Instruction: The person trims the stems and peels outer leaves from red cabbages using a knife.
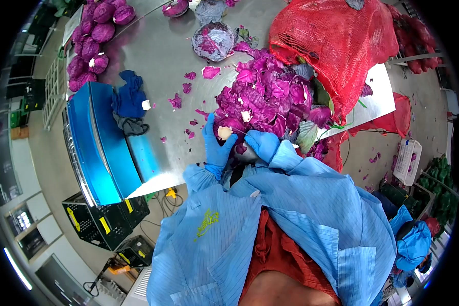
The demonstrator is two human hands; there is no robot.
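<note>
My left hand (218, 145), in a blue glove, is wrapped round the left side of a purple cabbage (229, 124) whose pale cut stem faces up. Just right of it my right hand (263, 144), also gloved in blue, is closed near the stem; what it grips is too small to make out. A heap of loose purple leaves (270, 97) lies directly beyond both hands. Farther up the metal table (168, 66) sits a whole dark cabbage (213, 42) with duller outer leaves.
A red mesh sack (336, 46) lies at the table's right. Several trimmed cabbages (103, 32) are piled at the upper left. Near the left edge are a blue box (104, 143) and blue cloth (129, 95). Black crates (99, 222) stand below.
</note>
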